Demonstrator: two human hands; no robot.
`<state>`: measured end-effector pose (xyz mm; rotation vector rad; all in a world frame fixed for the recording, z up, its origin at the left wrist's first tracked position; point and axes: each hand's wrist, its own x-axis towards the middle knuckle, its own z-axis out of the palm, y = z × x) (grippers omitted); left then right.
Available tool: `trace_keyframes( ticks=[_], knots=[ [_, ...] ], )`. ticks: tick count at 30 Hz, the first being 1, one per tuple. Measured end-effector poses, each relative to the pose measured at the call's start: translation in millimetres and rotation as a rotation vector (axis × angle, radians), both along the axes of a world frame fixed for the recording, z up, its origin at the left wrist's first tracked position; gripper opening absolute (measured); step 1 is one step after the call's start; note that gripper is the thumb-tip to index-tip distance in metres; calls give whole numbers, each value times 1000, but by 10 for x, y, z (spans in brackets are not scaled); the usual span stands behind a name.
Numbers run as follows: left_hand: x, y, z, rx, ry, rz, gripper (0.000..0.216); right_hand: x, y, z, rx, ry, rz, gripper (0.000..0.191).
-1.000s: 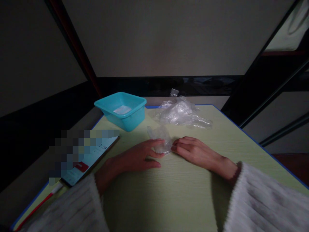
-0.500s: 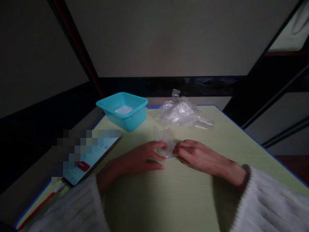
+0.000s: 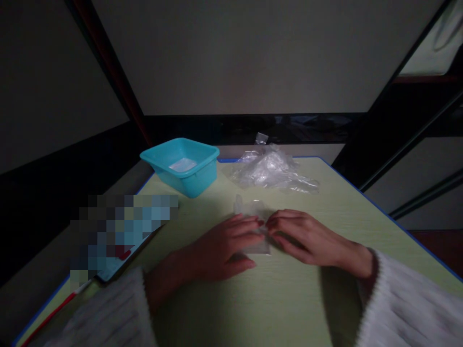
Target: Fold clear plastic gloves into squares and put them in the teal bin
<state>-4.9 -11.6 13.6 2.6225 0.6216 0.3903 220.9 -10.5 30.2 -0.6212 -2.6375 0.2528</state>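
This looks like a room in a home — a small pale table (image 3: 289, 299) with blue edging stands close to large plain panels (image 3: 235, 58) resembling wardrobe doors, a phone (image 3: 112, 268) lies by a red cable (image 3: 54, 311), and the sleeves (image 3: 408, 299) are thick, fluffy knitwear.

Dim room, a pale desk (image 3: 292, 308) edged in blue
Behind it rises a greyish panel (image 3: 253, 58) above a glossy black band (image 3: 181, 129); a dark red strip (image 3: 109, 67) slants down at left, and dark diagonal bars (image 3: 415, 125) cross the right.
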Motion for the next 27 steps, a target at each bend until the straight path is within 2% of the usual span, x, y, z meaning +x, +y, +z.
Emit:
trace_keyframes(
  ticks=[3,6,13,27],
  knots=[
    [8,-34,4,36,116,-105,58,71,77,-27,37,18,-67,15],
    [9,-38,4,43,168,-141,64,92,110,-57,58,-38,-85,17],
    [0,-23,-21,59,195,-134,63,81,117,-64,101,-116,-102,24],
    [4,-17,-50,48,202,-94,65,86,123,-87,118,-148,-116,23]
  ],
)
